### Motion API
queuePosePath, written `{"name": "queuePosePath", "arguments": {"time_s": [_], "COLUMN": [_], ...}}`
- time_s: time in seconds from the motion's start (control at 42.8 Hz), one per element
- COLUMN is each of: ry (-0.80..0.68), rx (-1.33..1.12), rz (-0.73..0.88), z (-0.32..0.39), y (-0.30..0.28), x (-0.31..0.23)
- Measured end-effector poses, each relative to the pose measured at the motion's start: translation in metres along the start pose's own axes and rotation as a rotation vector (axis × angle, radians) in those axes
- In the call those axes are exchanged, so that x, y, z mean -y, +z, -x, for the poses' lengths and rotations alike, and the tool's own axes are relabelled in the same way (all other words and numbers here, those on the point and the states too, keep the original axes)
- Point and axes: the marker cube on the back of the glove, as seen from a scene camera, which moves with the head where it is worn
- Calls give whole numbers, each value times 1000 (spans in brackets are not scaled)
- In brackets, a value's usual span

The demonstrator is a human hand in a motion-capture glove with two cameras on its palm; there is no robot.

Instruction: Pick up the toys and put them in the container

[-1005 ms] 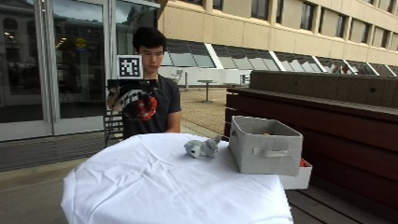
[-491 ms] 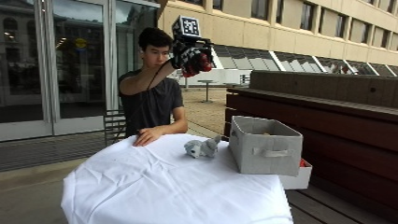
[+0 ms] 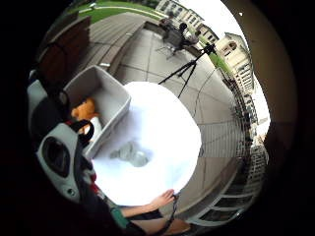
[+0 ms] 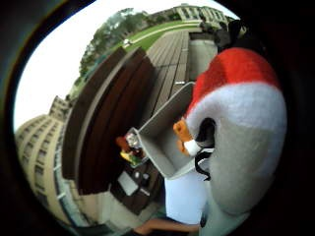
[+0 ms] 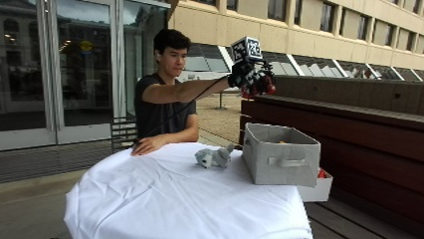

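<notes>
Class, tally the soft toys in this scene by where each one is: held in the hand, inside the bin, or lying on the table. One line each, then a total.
Held in the black-gloved right hand: 1, a red, white and grey plush toy
Inside the grey fabric bin: 1, an orange plush toy
On the white tablecloth: 1, a grey plush toy
Total: 3

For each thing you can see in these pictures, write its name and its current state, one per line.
Gloved right hand: raised above the container, holding the red and grey toy.
Red and grey toy: held, in the air.
Grey container: open, orange toy inside.
Grey toy: lying on the table.
Bare hand: resting on the table.
</notes>
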Motion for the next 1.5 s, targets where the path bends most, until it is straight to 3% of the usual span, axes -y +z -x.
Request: {"name": "queuePosePath", "arguments": {"time_s": [0.234, 0.584, 0.771, 0.935, 1.145, 1.286, 1.496], "ry": [-44, -84, -113, -108, -90, -33, 18], "rx": [19, 64, 65, 36, -21, 0, 8], "rz": [4, 192, 186, 190, 162, 173, 199], "z": [36, 9, -8, -20, -93, -104, -143], "y": [15, 63, 57, 41, 32, 20, 41], "x": [14, 18, 17, -2, -18, -58, -95]}}
